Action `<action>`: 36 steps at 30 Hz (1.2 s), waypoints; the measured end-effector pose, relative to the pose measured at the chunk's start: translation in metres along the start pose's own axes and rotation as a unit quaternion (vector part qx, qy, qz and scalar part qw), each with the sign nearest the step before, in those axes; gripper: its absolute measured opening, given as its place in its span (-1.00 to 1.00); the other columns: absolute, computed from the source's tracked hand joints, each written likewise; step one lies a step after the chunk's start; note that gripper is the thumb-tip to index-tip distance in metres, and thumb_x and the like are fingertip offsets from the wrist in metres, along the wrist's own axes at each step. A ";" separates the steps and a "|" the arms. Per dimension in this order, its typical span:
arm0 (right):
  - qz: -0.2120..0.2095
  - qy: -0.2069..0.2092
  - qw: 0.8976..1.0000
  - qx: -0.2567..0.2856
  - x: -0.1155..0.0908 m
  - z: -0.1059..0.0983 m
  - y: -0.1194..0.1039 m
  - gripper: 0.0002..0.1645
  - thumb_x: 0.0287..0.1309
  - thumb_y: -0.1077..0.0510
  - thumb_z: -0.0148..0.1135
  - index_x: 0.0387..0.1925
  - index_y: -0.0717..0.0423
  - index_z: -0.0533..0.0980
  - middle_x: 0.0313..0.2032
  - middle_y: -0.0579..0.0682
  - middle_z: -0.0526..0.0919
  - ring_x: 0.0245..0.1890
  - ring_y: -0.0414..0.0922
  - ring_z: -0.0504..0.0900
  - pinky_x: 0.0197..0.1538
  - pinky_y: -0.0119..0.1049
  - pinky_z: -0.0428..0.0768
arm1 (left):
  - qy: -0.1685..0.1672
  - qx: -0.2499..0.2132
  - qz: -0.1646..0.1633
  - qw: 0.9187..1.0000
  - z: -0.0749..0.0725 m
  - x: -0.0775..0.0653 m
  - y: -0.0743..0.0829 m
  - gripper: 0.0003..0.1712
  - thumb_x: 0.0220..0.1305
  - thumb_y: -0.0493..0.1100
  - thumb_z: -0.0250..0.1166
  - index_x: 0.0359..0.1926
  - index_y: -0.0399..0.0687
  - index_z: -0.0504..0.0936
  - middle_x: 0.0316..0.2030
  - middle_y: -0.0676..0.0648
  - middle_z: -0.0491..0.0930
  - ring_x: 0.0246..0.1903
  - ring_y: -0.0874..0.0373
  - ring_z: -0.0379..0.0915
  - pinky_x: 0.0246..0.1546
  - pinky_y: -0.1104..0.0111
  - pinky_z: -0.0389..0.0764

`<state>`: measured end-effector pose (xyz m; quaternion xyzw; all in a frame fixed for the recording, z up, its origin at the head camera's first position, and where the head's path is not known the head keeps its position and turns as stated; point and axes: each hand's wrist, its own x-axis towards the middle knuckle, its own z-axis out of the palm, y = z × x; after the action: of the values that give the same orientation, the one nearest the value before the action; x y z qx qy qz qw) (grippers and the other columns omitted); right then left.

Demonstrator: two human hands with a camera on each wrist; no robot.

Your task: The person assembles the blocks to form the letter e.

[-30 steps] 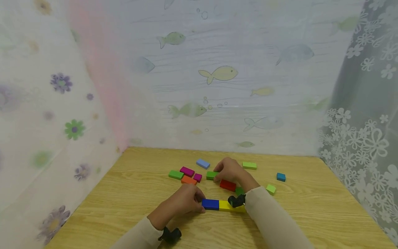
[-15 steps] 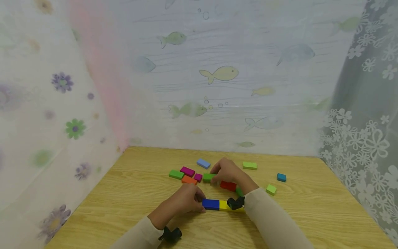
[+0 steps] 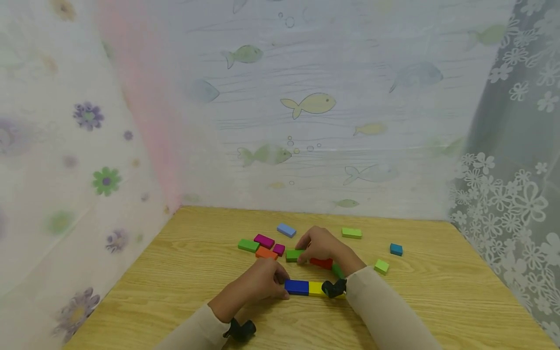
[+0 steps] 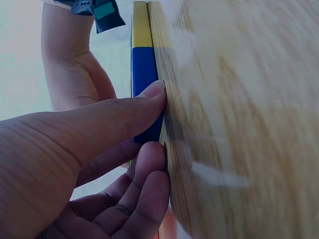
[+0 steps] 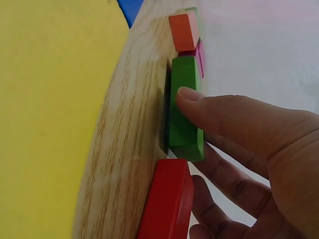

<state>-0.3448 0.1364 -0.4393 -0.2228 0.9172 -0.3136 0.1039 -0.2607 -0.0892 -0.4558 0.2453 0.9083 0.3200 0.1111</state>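
My left hand pinches the left end of a dark blue block between thumb and fingers. A yellow block lies end to end with it in a row, partly hidden by the right wrist camera. Farther back, my right hand pinches a green block by its long sides; its thumb lies on the near side in the right wrist view. That block appears slightly off the wood there. Just right of it is a red block, partly under the hand in the head view.
Left of the green block cluster an orange block, two magenta blocks and another green block. A light blue block lies behind. At the right are two lime blocks and a teal block. Patterned curtains surround the wooden table.
My right hand has moved the green block left, then toward me, closer to the blue and yellow row. The left hand has stayed at the blue block.
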 end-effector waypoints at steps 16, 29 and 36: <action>-0.006 -0.011 1.000 -0.003 -0.001 0.001 0.004 -0.63 -0.07 0.07 0.69 -0.14 -0.07 0.80 -0.21 -0.19 0.81 -0.16 -0.18 0.67 0.05 -0.09 0.68 | 0.001 -0.006 0.015 1.000 -0.001 -0.001 -0.002 -0.57 -0.02 -0.08 0.69 -0.10 -0.06 0.83 -0.28 0.15 0.76 -0.35 0.38 0.58 -0.28 0.44 0.63; -0.007 -0.014 1.000 -0.012 -0.004 -0.001 0.004 -0.63 -0.06 0.06 0.68 -0.13 -0.08 0.81 -0.22 -0.19 0.81 -0.17 -0.19 0.67 0.05 -0.11 0.68 | 0.002 -0.007 0.007 1.000 -0.001 -0.001 0.001 -0.58 -0.03 -0.08 0.69 -0.11 -0.06 0.84 -0.29 0.14 0.76 -0.35 0.36 0.58 -0.29 0.43 0.63; 0.000 -0.015 1.000 -0.012 -0.005 -0.002 0.001 -0.62 -0.07 0.07 0.69 -0.13 -0.07 0.80 -0.21 -0.17 0.81 -0.17 -0.18 0.67 0.07 -0.11 0.67 | 0.001 -0.007 0.004 1.000 -0.001 -0.001 0.001 -0.58 -0.03 -0.08 0.69 -0.11 -0.06 0.84 -0.29 0.15 0.76 -0.35 0.36 0.58 -0.29 0.43 0.63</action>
<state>-0.3412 0.1409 -0.4381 -0.2286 0.9193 -0.2992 0.1145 -0.2600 -0.0893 -0.4547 0.2482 0.9053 0.3267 0.1103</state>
